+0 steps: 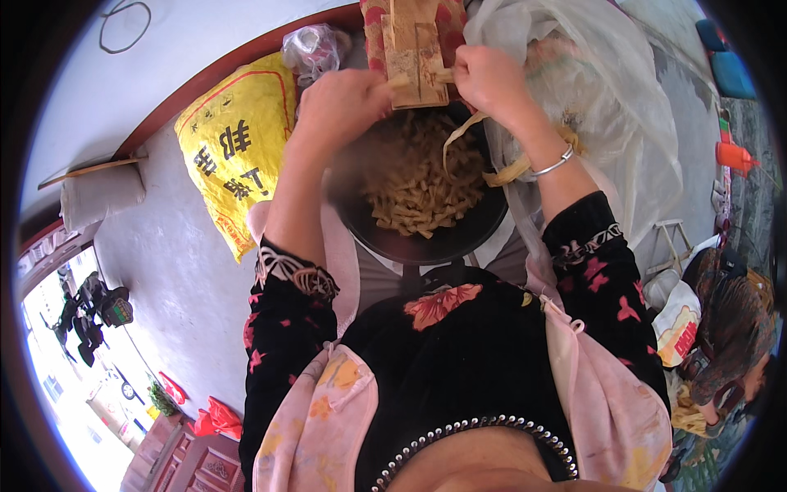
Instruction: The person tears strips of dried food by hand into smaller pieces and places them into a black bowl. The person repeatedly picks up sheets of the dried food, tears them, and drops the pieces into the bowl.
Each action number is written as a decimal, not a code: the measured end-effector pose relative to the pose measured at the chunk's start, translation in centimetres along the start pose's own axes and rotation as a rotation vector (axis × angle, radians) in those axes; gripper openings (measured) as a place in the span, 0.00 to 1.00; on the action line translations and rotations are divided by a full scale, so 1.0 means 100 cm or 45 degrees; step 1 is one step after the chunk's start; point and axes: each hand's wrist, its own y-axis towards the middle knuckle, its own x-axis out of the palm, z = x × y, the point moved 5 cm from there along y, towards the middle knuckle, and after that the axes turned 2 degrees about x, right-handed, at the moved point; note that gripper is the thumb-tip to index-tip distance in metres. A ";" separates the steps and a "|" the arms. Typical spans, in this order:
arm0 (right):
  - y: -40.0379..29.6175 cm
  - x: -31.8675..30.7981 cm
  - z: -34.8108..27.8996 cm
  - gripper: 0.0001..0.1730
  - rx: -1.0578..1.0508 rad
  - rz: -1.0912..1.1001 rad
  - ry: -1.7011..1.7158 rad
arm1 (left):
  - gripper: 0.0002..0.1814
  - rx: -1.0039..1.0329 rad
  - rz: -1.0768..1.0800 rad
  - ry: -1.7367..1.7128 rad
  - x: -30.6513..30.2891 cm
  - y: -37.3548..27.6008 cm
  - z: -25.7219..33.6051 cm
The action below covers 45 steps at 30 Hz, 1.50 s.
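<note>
My left hand (344, 107) is closed on one end of a pale yellow strip (398, 82) at the left edge of a wooden block (403, 98). On the block's right side, my right hand (492, 83) grips the strip too, and a long tail (510, 172) of it hangs down past my wrist. A dark upright line, possibly a blade or slot, crosses the block between my hands. Below, a dark round pan (424, 255) in front of my lap contains many short cut pieces (424, 203). My left hand is blurred.
A yellow printed sack (246, 141) lies on the left, near a clear plastic bag (316, 49). Translucent plastic sheeting (621, 111) spreads at right. Another person (725, 320) bends over yellowish strips (688, 412) at far right. Red bags (215, 418) rest at lower left.
</note>
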 end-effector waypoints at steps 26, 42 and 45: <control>-0.045 -0.025 -0.081 0.10 -0.239 0.069 0.961 | 0.21 0.405 0.632 -1.010 -0.003 -0.047 0.066; -0.047 -0.004 -0.063 0.09 0.625 -1.085 2.044 | 0.09 0.490 0.698 -0.806 -0.007 -0.047 0.049; -0.038 -0.013 -0.061 0.07 0.370 -0.641 1.603 | 0.09 0.270 0.544 -0.960 -0.001 -0.042 0.041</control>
